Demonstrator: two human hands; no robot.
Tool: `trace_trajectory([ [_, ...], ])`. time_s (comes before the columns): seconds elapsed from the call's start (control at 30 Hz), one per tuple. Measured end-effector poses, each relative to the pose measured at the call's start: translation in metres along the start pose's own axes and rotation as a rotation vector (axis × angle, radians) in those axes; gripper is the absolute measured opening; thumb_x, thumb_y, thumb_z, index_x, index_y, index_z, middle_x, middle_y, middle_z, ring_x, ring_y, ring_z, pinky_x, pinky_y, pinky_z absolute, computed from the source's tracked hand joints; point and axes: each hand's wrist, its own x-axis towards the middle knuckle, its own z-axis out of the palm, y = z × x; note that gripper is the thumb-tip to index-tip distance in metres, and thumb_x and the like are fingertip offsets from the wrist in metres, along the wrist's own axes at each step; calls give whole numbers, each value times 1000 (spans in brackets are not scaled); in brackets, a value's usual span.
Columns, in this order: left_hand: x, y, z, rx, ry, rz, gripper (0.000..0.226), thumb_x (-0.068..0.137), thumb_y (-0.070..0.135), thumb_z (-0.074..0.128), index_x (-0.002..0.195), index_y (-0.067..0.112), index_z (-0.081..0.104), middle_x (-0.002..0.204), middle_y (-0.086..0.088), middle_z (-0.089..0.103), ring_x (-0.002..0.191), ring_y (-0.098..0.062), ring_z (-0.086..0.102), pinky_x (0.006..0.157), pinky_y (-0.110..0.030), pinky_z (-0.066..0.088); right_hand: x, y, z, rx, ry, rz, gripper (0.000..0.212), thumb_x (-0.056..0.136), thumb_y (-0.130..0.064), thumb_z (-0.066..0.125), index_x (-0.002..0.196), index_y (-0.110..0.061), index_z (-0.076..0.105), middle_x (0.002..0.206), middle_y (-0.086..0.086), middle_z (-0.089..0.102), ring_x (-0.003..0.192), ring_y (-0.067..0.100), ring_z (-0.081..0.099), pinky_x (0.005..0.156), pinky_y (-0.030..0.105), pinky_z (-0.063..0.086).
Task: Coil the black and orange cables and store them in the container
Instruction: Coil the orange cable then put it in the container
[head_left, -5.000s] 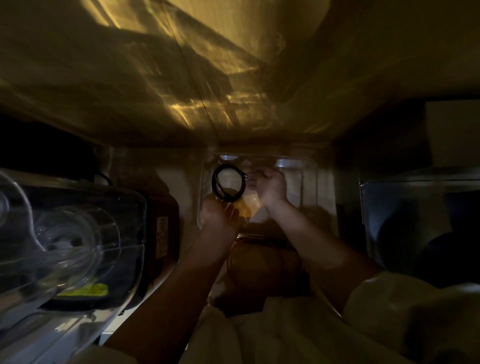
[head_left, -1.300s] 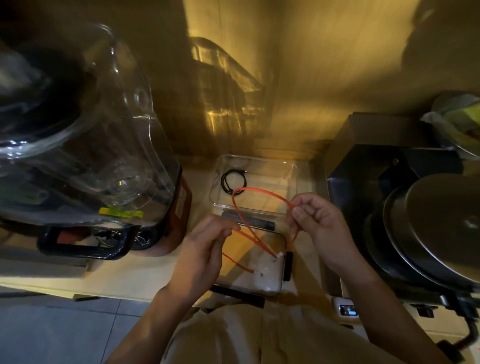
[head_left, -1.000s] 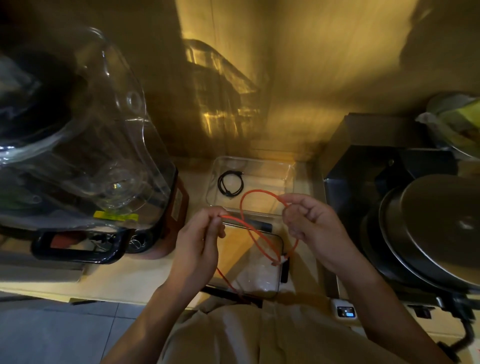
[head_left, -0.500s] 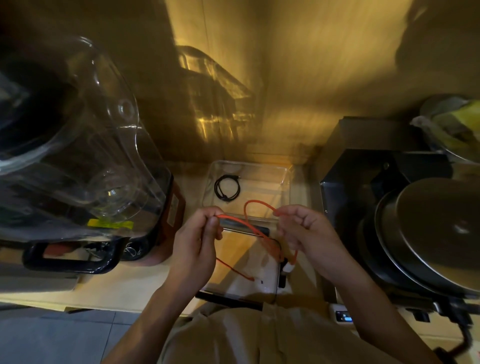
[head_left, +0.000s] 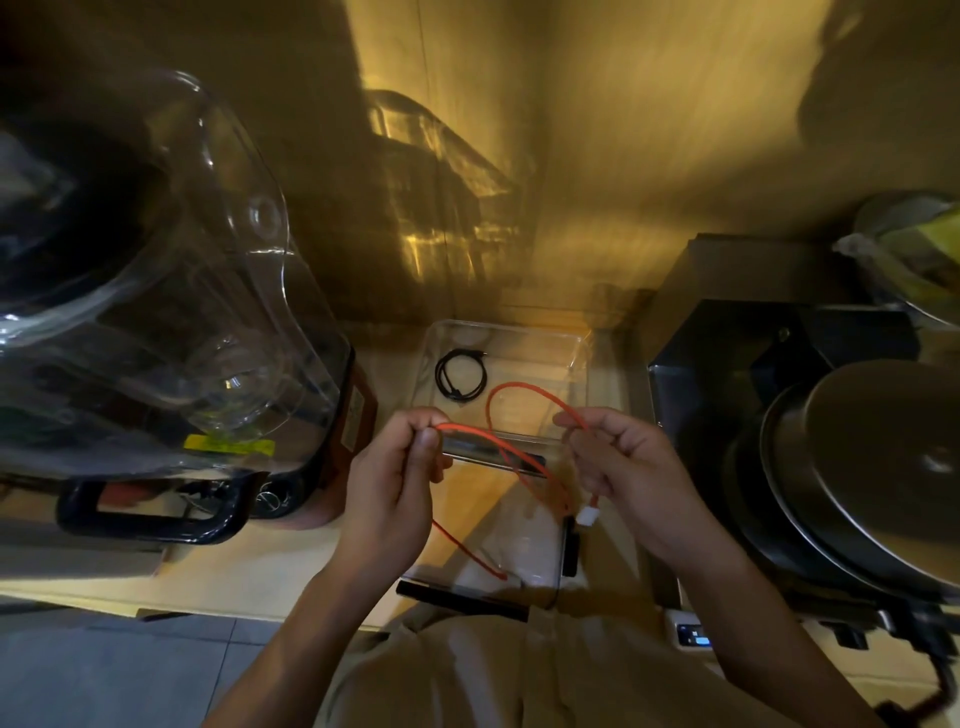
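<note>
Both hands work the orange cable (head_left: 524, 400) over a pale wooden counter (head_left: 270, 566). Left hand (head_left: 397, 483) has its fingers curled, thumb and forefinger pinching the cable near one end of a straight run; from under that hand a loose tail hangs down and ends near the front edge of a clear lid (head_left: 519, 551) lying flat on the counter. Right hand (head_left: 621, 467) is also curled round the cable, gripping it at the fingertips. Between the two hands the cable rises in an open loop whose top arches over the near part of the container (head_left: 576, 353). A second strand runs diagonally from the left hand down toward the right one, and a short piece with a white plug (head_left: 588, 516) dangles below the right hand, just above the lid.

That container is a clear, shallow, rectangular tub standing on the counter behind the hands, close to the wall. Inside it, in the left half, lies the black cable (head_left: 461, 375), wound into a small round coil and flat on the bottom. The orange loop does not touch it.

Left of the hands stands a large blender (head_left: 171, 312) with a clear jug, a dark handle and a yellow label. To the right sits a dark metal appliance (head_left: 727, 374), and beside it stacked pans (head_left: 872, 483). A beige garment fills the bottom edge.
</note>
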Motion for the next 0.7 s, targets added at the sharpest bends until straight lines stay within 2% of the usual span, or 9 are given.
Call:
trace_trajectory([
  [0.07,-1,-1,0,-8,1,-9,18,100,19,42,98,18,60,82,1,60,69,-18,60,62,-39,52,0,-1,0,50,-18,-8,25,99,-9,48,115,-11,67,74,5,59,57,16,43,52,27,37],
  [0.17,-2,-2,1,-20,-1,-26,18,100,17,42,99,15,60,81,3,60,69,-16,59,64,-46,53,-1,-1,-1,118,-29,-16,30,100,-19,46,125,-12,60,59,4,49,48,13,35,45,26,28],
  [0.27,-2,-1,0,-18,-11,-19,18,100,18,43,99,14,60,80,5,60,68,-16,58,63,-45,53,-1,1,-2,194,-26,1,34,97,-28,45,120,-7,58,53,3,38,46,15,29,48,33,19],
  [0.37,-2,3,-2,-15,-27,-9,17,100,16,43,98,16,60,80,5,61,69,-15,60,62,-26,51,-2,1,1,177,8,-11,33,96,-33,43,107,-5,58,57,7,41,51,19,37,51,32,31],
  [0.43,-1,5,-2,-3,-44,17,17,101,19,43,97,19,60,75,8,59,66,-14,59,60,-19,47,-1,3,3,140,19,-40,32,101,-36,43,101,-9,59,62,9,46,57,22,44,58,37,40],
  [0.53,0,9,-1,-21,-113,13,19,100,28,41,97,22,59,69,4,55,59,-13,54,54,-32,45,0,5,6,105,-27,-55,40,97,-45,45,97,-7,59,71,19,59,71,33,57,69,44,45],
  [0.6,3,11,1,-61,-143,-23,20,100,29,42,98,20,59,66,4,52,56,-13,49,50,-33,40,-1,4,7,113,-94,-36,45,99,-42,42,98,1,56,78,24,65,77,34,65,70,43,51],
  [0.7,10,12,3,-140,-138,-98,20,101,26,42,100,17,60,65,8,51,54,-12,45,52,-29,36,-5,1,9,176,-234,-4,36,102,-33,35,92,-4,55,68,17,62,62,30,62,62,43,51],
])
